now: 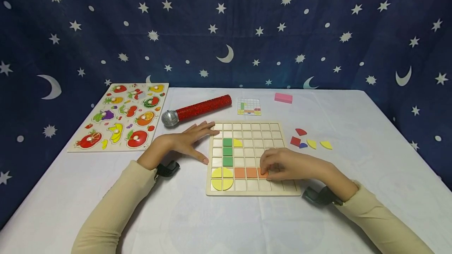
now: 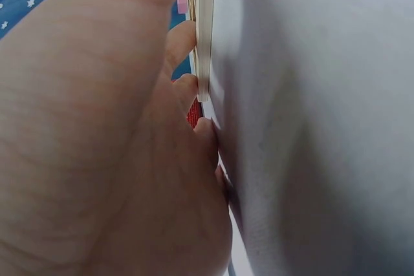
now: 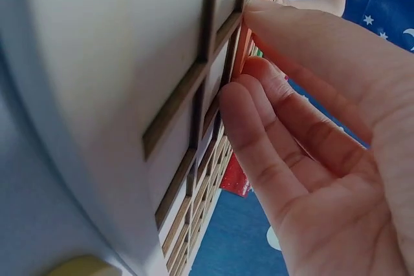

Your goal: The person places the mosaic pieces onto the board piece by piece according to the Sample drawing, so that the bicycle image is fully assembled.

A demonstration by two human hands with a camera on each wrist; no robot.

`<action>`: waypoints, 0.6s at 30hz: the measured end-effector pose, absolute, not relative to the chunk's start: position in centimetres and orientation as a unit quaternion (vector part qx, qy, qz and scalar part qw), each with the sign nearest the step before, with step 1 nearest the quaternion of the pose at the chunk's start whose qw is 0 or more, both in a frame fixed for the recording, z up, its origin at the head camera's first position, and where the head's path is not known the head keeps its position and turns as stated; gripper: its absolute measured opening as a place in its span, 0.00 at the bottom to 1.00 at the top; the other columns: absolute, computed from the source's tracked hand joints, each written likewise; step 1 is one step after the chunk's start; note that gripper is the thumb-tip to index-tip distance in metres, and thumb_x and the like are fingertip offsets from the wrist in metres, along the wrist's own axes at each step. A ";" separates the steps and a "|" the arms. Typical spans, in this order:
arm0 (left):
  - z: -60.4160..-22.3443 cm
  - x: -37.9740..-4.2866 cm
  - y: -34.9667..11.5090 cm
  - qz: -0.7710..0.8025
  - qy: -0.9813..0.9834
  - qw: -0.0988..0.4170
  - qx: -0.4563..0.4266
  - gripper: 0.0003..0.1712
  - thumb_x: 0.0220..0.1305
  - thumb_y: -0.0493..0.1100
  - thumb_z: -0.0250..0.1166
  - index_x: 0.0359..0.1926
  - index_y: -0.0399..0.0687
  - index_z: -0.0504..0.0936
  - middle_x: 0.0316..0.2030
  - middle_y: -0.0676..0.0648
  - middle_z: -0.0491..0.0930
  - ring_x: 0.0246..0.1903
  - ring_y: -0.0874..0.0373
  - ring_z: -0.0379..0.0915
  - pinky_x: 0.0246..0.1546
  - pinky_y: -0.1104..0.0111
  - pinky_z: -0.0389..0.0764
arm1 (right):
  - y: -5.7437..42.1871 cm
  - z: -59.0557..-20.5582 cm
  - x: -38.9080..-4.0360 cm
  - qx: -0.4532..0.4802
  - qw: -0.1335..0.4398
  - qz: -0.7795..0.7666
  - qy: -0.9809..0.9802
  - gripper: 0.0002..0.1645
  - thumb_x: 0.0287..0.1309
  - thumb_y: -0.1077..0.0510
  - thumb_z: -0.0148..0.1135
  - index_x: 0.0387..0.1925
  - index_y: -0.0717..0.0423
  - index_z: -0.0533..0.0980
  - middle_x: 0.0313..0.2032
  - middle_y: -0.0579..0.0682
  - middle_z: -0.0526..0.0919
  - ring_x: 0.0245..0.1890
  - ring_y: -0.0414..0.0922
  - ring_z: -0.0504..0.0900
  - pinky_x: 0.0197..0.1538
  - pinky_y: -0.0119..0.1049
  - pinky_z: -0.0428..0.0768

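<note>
A wooden grid board (image 1: 253,193) lies flat in front of me. My right hand (image 1: 291,164) is over its right half, with thumb and fingertips at the edges of an orange square tile (image 1: 262,173), third in a row of orange squares. That tile (image 3: 243,46) shows between thumb and fingers in the right wrist view. Spread at the board's left edge is my left hand (image 1: 188,140), fingertips on its upper left corner and thumb beside the frame. Green squares (image 1: 227,151) form a column, a yellow quarter piece (image 1: 237,142) sits near its top, and yellow quarters (image 1: 222,178) form a circle lower left.
Right of the board lie a red square (image 1: 295,141), a red quarter (image 1: 301,132), a blue piece (image 1: 303,145) and yellow quarters (image 1: 326,145). Behind it are a pattern card (image 1: 249,107), a pink block (image 1: 283,98) and a red microphone (image 1: 203,109). A fruit puzzle (image 1: 123,117) lies left.
</note>
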State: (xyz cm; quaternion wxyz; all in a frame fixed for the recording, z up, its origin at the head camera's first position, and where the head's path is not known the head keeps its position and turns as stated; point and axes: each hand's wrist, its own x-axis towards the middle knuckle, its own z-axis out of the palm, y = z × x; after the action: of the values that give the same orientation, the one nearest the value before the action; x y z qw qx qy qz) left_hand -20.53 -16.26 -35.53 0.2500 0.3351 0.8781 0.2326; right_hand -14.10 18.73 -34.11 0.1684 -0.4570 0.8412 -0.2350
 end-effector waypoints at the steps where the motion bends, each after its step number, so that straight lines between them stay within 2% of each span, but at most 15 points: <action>1: -35.5 -20.5 -16.2 0.233 0.878 0.250 0.335 0.56 0.50 0.60 0.74 0.75 0.57 0.55 0.78 0.47 0.35 0.76 0.45 0.23 0.73 0.45 0.30 | 18.7 -34.1 -14.1 -0.456 0.169 -0.236 0.841 0.05 0.59 0.58 0.67 0.38 0.45 0.82 0.40 0.37 0.78 0.38 0.37 0.75 0.41 0.28 0.79; 10: -35.6 -20.4 -16.3 0.240 0.876 0.248 0.336 0.55 0.50 0.58 0.75 0.75 0.56 0.55 0.77 0.46 0.36 0.76 0.45 0.24 0.73 0.46 0.30 | 18.9 -34.0 -14.4 -0.462 0.169 -0.244 0.836 0.05 0.60 0.58 0.67 0.38 0.44 0.82 0.39 0.36 0.78 0.37 0.37 0.75 0.40 0.28 0.79; 18: -35.4 -20.5 -16.2 0.236 0.876 0.249 0.339 0.55 0.50 0.59 0.74 0.75 0.56 0.55 0.77 0.46 0.36 0.76 0.45 0.23 0.73 0.46 0.30 | 19.6 -33.8 -14.8 -0.455 0.167 -0.255 0.837 0.06 0.59 0.52 0.68 0.39 0.45 0.83 0.37 0.37 0.79 0.38 0.39 0.76 0.44 0.32 0.79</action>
State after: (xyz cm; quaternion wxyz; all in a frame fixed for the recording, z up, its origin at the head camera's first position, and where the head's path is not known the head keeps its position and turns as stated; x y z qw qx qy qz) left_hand -20.51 -16.25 -35.36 0.2492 0.3392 0.8760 0.2356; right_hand -14.82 19.55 -33.84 0.1674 -0.4549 0.8366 -0.2552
